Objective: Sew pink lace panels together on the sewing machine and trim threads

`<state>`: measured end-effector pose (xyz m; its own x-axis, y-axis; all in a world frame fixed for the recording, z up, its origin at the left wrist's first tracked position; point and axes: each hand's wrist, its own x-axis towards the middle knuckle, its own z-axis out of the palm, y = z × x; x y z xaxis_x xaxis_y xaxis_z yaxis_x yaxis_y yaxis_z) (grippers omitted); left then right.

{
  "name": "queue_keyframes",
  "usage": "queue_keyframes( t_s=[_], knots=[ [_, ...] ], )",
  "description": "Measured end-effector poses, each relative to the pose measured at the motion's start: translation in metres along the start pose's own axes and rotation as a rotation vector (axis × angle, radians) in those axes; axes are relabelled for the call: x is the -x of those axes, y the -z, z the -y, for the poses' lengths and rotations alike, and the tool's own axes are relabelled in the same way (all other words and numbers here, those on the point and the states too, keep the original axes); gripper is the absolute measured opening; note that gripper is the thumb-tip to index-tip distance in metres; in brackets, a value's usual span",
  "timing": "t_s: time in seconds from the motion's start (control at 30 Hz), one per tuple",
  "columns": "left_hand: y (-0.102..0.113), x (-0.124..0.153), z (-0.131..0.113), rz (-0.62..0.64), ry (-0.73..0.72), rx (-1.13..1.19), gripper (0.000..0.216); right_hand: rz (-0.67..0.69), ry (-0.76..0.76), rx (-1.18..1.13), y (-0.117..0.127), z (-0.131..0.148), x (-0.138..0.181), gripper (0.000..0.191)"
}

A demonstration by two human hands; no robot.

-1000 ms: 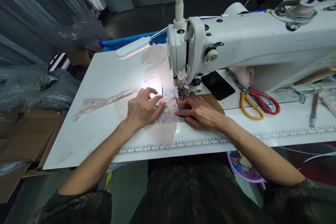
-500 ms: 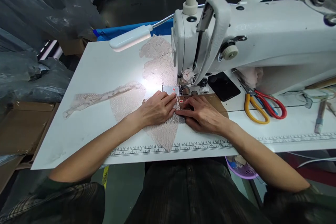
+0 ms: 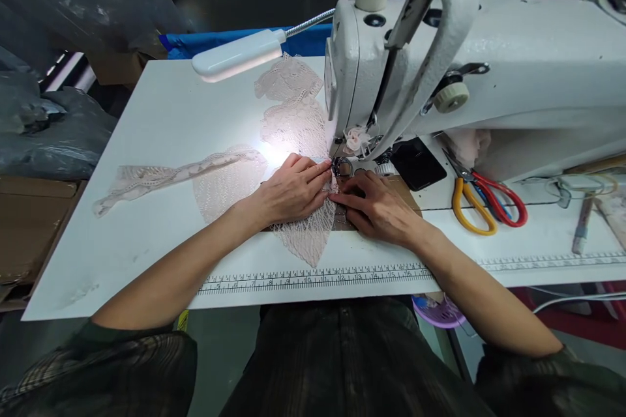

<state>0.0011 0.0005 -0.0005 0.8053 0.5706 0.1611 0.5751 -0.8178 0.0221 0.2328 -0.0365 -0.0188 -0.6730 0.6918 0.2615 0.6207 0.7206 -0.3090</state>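
Ruler (image 3: pixel 342 275) numbered 10, 11, 12 runs just beside pale lace (image 3: pixel 306 240).

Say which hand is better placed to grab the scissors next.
Probably the right hand: it lies nearer the red-and-yellow-handled scissors, while the left hand rests farther away on the lace.
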Motion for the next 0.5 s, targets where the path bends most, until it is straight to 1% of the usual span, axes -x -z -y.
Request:
queue_keyframes(
  t_s=[0.27,0.5],
  knots=[
    [-0.0043,0.0013,-0.0006,-0.058,0.024,0.069,0.042,-0.021,0.002,-0.013,0.0002,-0.0009,0.0009,0.034],
    [-0.0060,0.0030,-0.0023,-0.083,0.043,0.105,0.041,-0.038,-0.013,-0.033,-0.0007,-0.0008,0.0007,0.035]
  ],
)
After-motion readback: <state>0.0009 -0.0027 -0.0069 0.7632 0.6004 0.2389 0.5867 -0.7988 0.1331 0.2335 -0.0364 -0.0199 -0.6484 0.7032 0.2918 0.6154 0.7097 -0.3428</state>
